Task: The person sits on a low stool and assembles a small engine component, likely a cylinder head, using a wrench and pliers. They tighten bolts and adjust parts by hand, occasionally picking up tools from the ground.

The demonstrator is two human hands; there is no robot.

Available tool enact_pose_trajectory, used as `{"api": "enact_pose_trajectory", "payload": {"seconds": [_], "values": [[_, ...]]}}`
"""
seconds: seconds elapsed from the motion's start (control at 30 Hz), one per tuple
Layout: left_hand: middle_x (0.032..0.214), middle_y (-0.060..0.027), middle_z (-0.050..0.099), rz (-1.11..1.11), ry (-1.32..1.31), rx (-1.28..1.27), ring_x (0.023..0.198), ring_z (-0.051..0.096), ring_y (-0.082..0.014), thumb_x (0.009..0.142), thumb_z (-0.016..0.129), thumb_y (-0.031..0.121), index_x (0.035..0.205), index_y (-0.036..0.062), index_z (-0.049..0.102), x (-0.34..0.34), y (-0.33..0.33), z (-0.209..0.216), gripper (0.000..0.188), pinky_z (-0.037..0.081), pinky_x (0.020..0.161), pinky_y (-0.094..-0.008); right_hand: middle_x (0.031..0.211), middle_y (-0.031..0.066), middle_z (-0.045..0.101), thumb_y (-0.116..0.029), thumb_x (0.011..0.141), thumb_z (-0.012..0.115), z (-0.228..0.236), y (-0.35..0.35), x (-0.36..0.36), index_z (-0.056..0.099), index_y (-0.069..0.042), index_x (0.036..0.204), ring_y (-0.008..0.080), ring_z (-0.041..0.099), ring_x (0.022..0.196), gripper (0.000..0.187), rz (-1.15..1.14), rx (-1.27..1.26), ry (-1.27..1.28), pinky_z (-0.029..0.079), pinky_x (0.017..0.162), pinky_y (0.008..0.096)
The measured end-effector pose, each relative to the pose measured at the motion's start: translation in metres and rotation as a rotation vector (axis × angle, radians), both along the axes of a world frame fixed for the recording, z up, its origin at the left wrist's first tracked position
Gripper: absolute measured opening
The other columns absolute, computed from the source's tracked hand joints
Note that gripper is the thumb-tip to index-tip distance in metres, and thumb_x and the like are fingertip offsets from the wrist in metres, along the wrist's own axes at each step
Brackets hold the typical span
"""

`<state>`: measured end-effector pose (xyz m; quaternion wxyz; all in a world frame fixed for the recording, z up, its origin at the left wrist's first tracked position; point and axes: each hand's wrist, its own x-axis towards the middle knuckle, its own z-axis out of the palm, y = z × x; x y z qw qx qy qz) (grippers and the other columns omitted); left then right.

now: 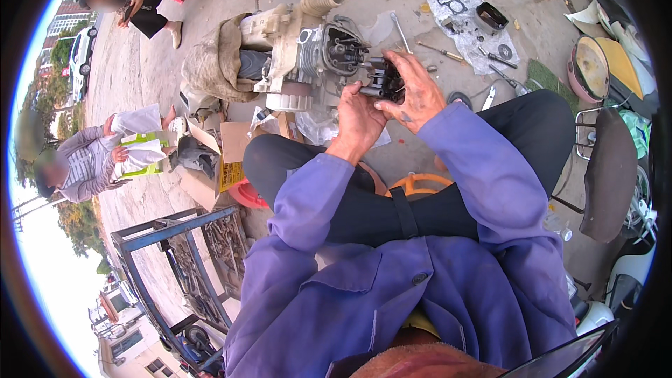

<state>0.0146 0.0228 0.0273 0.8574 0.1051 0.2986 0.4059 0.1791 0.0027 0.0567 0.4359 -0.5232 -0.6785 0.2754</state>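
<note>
Both hands hold a dark, oily metal engine part [381, 77] between their fingers, just right of the engine. My left hand [358, 119] grips its lower left side with the thumb up against it. My right hand [414, 89] curls around its right side, fingers over the top and thumb below. Beside them the small engine [304, 45] lies on the ground, its cylinder head [344, 47] facing me with dark valve parts exposed. The part is close to the head; whether they touch, I cannot tell. Grime covers the fingers.
A plastic sheet [483, 49] bears a gasket [451, 3], a black cover [492, 17] and small parts. A long metal tool [400, 31] and a screwdriver [444, 52] lie nearer. A blue metal frame [175, 227] stands left. Two people sit at the left.
</note>
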Motion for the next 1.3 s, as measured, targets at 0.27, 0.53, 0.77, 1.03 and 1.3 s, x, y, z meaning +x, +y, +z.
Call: {"api": "enact_pose_trajectory", "payload": {"seconds": [0.27, 0.53, 0.77, 1.03, 1.3], "values": [[0.138, -0.01, 0.059, -0.016, -0.079, -0.024, 0.126, 0.057, -0.0281, 0.093, 0.047, 0.04, 0.138, 0.0081, 0.053, -0.003, 0.001, -0.002, 0.055, 0.044, 0.109, -0.0451, 0.131, 0.0189, 0.055, -0.013, 0.073, 0.083, 0.003, -0.002, 0.003, 0.047, -0.001, 0.141, 0.0387, 0.052, 0.126, 0.077, 0.02, 0.019, -0.067, 0.044, 0.106, 0.044], [0.131, -0.0151, 0.062, 0.033, -0.022, -0.019, 0.117, 0.062, -0.0296, 0.095, 0.046, 0.043, 0.137, 0.0041, 0.051, 0.007, 0.001, 0.014, 0.057, 0.05, 0.099, -0.0487, 0.132, 0.016, 0.056, -0.006, 0.071, 0.08, -0.001, 0.001, 0.002, 0.046, -0.002, 0.142, 0.0341, 0.058, 0.123, 0.079, -0.025, -0.017, 0.11, 0.048, 0.104, 0.0398], [0.135, -0.015, 0.059, 0.044, 0.049, 0.186, 0.119, 0.062, -0.0364, 0.097, 0.057, 0.03, 0.132, 0.0068, 0.053, -0.004, 0.007, -0.002, 0.042, 0.05, 0.102, -0.0523, 0.128, 0.0145, 0.056, -0.005, 0.07, 0.077, -0.01, 0.004, 0.0, 0.047, -0.005, 0.141, 0.0311, 0.058, 0.123, 0.077, 0.017, -0.046, 0.356, 0.049, 0.105, 0.0419], [0.12, -0.0104, 0.061, 0.193, 0.196, 0.251, 0.104, 0.067, -0.0257, 0.095, 0.06, 0.013, 0.125, 0.0052, 0.052, -0.005, 0.008, 0.0, 0.032, 0.059, 0.088, -0.0441, 0.131, 0.0151, 0.059, -0.004, 0.071, 0.079, -0.013, 0.003, 0.003, 0.043, -0.003, 0.14, 0.0267, 0.059, 0.122, 0.078, 0.022, -0.232, 0.405, 0.05, 0.101, 0.0383], [0.116, -0.012, 0.063, 0.197, 0.171, 0.201, 0.103, 0.067, -0.0256, 0.091, 0.063, 0.006, 0.121, 0.0012, 0.053, -0.008, 0.01, -0.001, 0.032, 0.06, 0.087, -0.0433, 0.129, 0.0151, 0.059, 0.002, 0.071, 0.077, -0.016, 0.004, 0.002, 0.039, -0.002, 0.143, 0.0259, 0.06, 0.12, 0.081, 0.079, -0.273, 0.483, 0.05, 0.1, 0.0374]]}}
